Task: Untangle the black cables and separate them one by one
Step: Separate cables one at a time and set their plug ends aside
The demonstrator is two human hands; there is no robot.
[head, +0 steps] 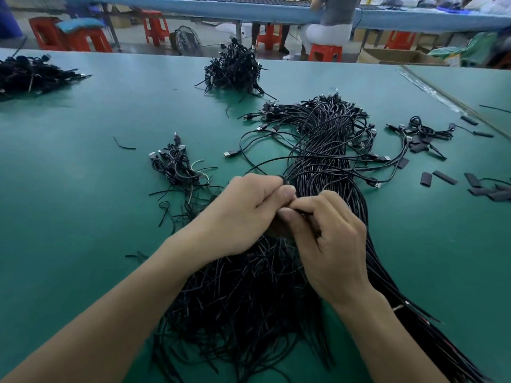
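Head view is showing you working at a green table (83,189), with both forearms reaching in from the bottom edge. Your left hand (249,211) and right hand (329,241) are meeting, touching each other, over the middle of a long, thick bundle of black cables (326,139) that is running from the near right corner away towards the centre of the table. Your left hand is curling its fingers round a few strands where they are fanning out of the bundle, and your right hand is pinching strands between thumb and forefinger just beside it. The plug ends are spreading out at the far end of the bundle, and cut ends are lying tangled under your wrists. 1 small pile (177,167) is sitting to the left of your hands, a far pile (235,70) is lying beyond it, and a cluster (423,134) with short black sleeves (442,176) is lying at the right.
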